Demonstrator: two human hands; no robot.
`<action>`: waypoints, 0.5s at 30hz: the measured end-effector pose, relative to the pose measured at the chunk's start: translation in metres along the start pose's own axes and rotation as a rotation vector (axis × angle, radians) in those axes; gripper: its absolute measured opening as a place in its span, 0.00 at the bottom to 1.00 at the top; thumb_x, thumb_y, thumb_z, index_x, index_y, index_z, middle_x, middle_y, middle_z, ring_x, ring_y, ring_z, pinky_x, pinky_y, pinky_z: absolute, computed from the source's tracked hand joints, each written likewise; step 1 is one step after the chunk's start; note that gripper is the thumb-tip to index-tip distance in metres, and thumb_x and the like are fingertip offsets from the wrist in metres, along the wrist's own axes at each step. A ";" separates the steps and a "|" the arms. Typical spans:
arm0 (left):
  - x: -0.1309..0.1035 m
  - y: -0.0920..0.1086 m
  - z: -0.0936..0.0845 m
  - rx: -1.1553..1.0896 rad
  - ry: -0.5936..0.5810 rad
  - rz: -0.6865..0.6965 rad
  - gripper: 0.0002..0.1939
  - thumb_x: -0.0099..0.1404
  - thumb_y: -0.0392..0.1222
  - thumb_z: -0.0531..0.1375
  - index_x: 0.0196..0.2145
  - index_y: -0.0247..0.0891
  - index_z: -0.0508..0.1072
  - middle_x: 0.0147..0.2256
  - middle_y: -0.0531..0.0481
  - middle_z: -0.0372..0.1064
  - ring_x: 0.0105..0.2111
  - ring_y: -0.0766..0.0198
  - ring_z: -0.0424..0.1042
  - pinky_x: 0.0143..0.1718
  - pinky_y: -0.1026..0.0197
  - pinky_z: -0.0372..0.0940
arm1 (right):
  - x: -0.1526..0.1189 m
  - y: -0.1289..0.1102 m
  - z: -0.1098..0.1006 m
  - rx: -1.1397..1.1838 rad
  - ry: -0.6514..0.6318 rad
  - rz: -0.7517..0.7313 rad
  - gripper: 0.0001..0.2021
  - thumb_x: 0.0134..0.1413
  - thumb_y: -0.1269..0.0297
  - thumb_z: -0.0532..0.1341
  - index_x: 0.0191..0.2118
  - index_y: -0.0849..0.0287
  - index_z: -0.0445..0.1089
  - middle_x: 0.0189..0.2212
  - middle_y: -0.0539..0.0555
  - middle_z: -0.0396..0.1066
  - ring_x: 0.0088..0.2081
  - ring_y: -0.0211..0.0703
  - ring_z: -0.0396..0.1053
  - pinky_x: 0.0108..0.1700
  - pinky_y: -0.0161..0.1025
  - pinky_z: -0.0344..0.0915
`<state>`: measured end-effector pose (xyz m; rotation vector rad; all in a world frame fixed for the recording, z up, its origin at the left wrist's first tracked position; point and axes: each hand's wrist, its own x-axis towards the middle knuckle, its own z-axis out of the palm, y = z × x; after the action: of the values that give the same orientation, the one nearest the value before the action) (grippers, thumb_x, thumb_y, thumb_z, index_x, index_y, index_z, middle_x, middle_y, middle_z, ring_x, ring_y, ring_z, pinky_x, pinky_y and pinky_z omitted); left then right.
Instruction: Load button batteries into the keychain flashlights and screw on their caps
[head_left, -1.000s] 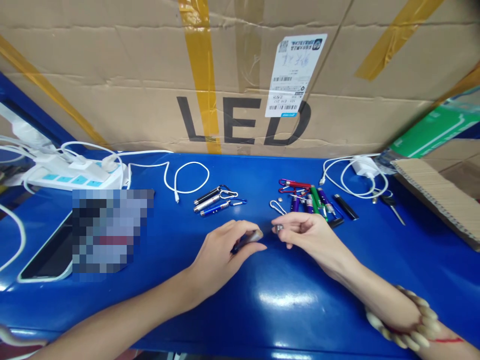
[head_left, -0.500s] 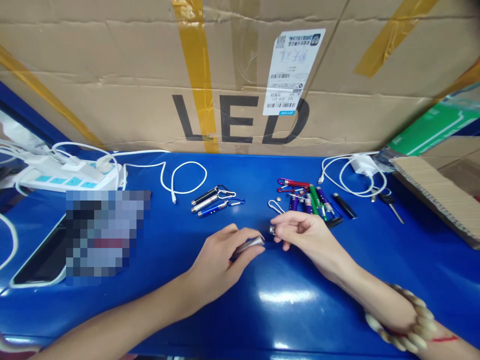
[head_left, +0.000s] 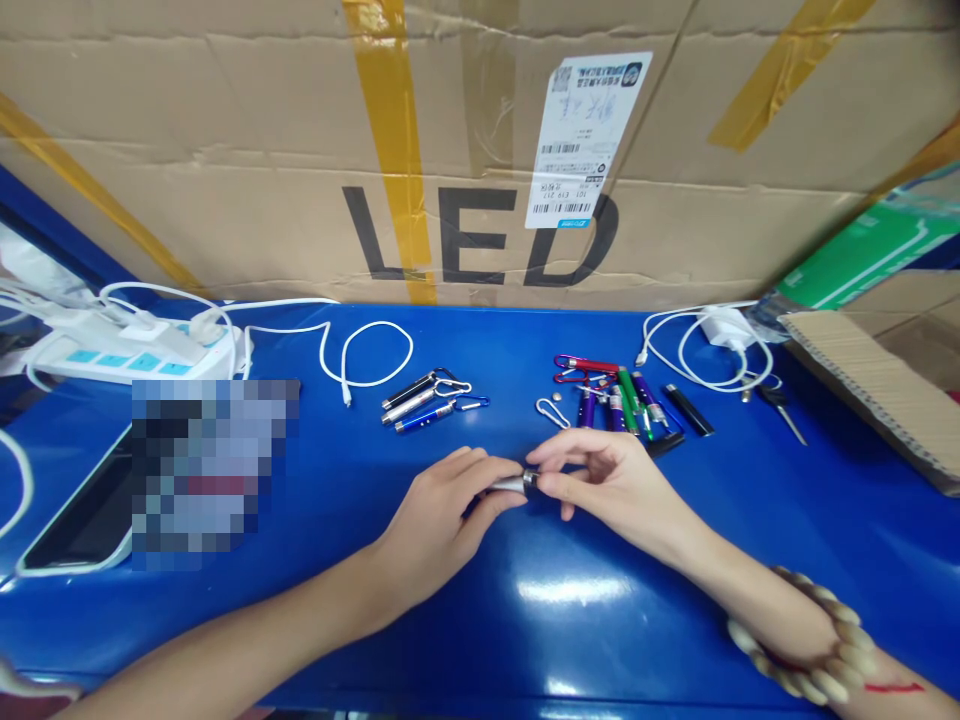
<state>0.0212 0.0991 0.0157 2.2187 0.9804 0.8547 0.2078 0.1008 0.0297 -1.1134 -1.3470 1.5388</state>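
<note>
My left hand (head_left: 442, 515) is closed around a silver flashlight tube (head_left: 508, 484), most of it hidden by the fingers. At the tube's right end, my right hand (head_left: 604, 480) pinches a small metal end cap (head_left: 530, 481) that meets the tube's mouth. Beyond my hands lie several mini flashlights in colours: a red one (head_left: 596, 366), a green one (head_left: 628, 400) and purple ones (head_left: 587, 408). A loose silver carabiner (head_left: 551, 413) rests near them. Farther left, a blue flashlight (head_left: 425, 416), a silver one (head_left: 409, 404) and a black one (head_left: 409, 390) lie side by side with clips attached.
A large cardboard box (head_left: 262, 150) walls off the back of the blue table (head_left: 480, 640). At left are a phone (head_left: 82, 510) and a white power strip (head_left: 142, 350). On the right lie a black tube (head_left: 690, 410), a charger (head_left: 727, 328), a key (head_left: 784, 410) and a cardboard piece (head_left: 877, 390).
My right hand has moved slightly left, bringing the end cap from a small gap away to the silver tube's open end. My left hand has stayed nearly still.
</note>
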 end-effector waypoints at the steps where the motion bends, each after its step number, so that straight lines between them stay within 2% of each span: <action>1: 0.000 0.000 0.000 0.003 -0.003 0.005 0.07 0.65 0.38 0.54 0.38 0.36 0.71 0.32 0.52 0.70 0.33 0.66 0.66 0.34 0.66 0.60 | 0.001 0.001 0.000 0.016 -0.012 0.034 0.11 0.41 0.64 0.67 0.33 0.64 0.73 0.25 0.52 0.69 0.23 0.31 0.66 0.21 0.24 0.66; 5: 0.001 0.001 -0.001 -0.009 -0.037 0.014 0.07 0.65 0.36 0.53 0.37 0.35 0.71 0.31 0.52 0.70 0.32 0.67 0.66 0.35 0.66 0.60 | 0.003 0.004 -0.001 0.090 -0.089 0.188 0.15 0.36 0.66 0.69 0.33 0.65 0.70 0.21 0.50 0.68 0.23 0.31 0.65 0.20 0.25 0.66; 9: 0.000 0.001 -0.001 -0.044 -0.046 0.011 0.06 0.65 0.35 0.54 0.37 0.36 0.71 0.31 0.52 0.70 0.32 0.68 0.67 0.36 0.67 0.60 | 0.003 0.006 -0.002 0.097 -0.110 0.273 0.15 0.30 0.64 0.71 0.26 0.66 0.69 0.18 0.49 0.67 0.20 0.30 0.64 0.18 0.24 0.64; 15: -0.005 -0.001 0.002 -0.031 -0.049 0.059 0.07 0.66 0.34 0.52 0.38 0.33 0.69 0.31 0.51 0.69 0.32 0.68 0.68 0.33 0.67 0.61 | -0.001 0.008 -0.002 0.021 -0.190 0.291 0.13 0.36 0.61 0.69 0.22 0.67 0.70 0.18 0.52 0.68 0.19 0.31 0.65 0.17 0.24 0.64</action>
<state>0.0195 0.0949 0.0120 2.2415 0.8768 0.8326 0.2095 0.0998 0.0220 -1.2160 -1.3323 1.9059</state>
